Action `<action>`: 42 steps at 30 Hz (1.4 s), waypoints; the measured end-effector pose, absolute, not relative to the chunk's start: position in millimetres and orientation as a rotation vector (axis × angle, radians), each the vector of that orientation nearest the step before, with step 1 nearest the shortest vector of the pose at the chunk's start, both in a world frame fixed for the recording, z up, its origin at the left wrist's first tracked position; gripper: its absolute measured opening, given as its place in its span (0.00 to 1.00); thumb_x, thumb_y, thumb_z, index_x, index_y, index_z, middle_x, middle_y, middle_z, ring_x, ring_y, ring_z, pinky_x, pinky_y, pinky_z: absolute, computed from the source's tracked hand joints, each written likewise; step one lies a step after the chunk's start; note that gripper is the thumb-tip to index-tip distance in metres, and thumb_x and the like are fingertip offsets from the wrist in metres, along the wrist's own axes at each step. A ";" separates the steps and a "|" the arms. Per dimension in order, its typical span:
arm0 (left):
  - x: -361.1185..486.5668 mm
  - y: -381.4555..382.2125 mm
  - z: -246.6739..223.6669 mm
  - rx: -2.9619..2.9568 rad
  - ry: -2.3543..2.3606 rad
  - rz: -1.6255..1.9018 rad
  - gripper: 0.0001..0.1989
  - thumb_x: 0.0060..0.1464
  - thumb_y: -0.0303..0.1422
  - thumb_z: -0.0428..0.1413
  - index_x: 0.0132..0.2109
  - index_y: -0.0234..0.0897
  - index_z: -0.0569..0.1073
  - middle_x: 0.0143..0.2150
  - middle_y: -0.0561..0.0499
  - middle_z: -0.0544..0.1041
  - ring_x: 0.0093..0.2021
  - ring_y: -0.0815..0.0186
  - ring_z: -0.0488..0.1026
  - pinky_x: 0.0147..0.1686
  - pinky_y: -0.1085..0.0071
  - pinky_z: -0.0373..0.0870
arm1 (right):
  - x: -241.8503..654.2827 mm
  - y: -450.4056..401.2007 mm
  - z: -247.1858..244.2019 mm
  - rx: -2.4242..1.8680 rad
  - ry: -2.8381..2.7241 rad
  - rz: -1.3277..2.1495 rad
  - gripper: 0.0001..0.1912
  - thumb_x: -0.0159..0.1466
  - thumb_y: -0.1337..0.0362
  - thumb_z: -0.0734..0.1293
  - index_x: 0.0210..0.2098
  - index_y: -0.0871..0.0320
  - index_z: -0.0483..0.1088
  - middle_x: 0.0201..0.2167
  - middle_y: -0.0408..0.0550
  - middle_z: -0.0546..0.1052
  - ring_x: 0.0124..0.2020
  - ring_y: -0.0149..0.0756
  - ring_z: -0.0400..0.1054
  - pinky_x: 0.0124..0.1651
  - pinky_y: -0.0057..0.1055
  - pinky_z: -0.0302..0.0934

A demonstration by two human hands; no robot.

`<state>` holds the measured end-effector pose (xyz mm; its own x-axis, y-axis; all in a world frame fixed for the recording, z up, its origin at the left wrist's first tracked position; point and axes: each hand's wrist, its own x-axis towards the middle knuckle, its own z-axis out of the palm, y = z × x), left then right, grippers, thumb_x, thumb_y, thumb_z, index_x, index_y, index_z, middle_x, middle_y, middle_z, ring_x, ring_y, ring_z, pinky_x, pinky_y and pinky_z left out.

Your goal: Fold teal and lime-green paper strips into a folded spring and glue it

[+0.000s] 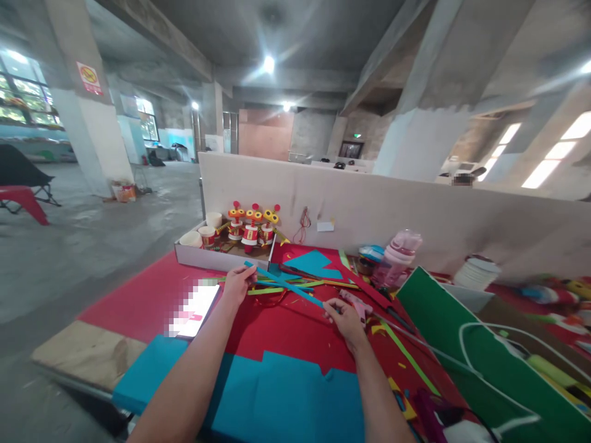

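A narrow blue strip [287, 285] is stretched at a slant between my two hands, above the red table covering [295, 326]. My left hand [240, 282] pinches its upper left end, and my right hand [340, 314] grips its lower right end. Just beyond it lie yellow-green strips [265, 291] and a blue cut sheet [311, 263]. Beside my right hand rests a pink glue gun [353, 303]. Under my forearms spreads a large blue sheet [286, 394]. Left of my left wrist lies a phone [196, 311] with a lit screen.
A white box [221, 261] at the back left holds paper cups and several red-and-yellow cup figures [250, 234]. A pink bottle [398, 258] stands at the back right. On the right, a green board [480, 363] leans with a white cable across it. A pale partition [351, 197] closes the rear.
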<state>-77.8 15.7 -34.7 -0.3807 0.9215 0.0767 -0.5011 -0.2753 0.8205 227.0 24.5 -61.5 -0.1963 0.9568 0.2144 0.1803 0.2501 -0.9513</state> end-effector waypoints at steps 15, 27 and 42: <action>-34.6 1.4 -26.5 0.706 0.711 1.690 0.13 0.39 0.30 0.65 0.30 0.34 0.69 0.27 0.50 0.77 0.27 0.71 0.74 0.31 0.74 0.72 | 193.5 8.9 -55.0 -0.715 -0.998 1.463 0.19 0.48 0.56 0.73 0.38 0.54 0.71 0.27 0.40 0.73 0.23 0.26 0.66 0.33 0.28 0.64; 35.0 -26.4 -55.8 0.988 0.966 1.228 0.14 0.46 0.39 0.61 0.26 0.34 0.68 0.20 0.52 0.73 0.17 0.74 0.66 0.18 0.78 0.61 | 178.6 -7.4 -76.3 -0.942 -1.093 1.370 0.17 0.58 0.51 0.66 0.33 0.60 0.74 0.20 0.41 0.71 0.19 0.25 0.61 0.23 0.24 0.51; 30.4 -28.2 -54.5 1.098 1.088 1.196 0.10 0.49 0.38 0.58 0.28 0.36 0.70 0.20 0.52 0.74 0.19 0.70 0.67 0.21 0.76 0.63 | 175.6 -12.3 -74.1 -1.106 -1.015 1.228 0.18 0.57 0.50 0.66 0.23 0.59 0.71 0.15 0.40 0.67 0.21 0.29 0.62 0.26 0.27 0.53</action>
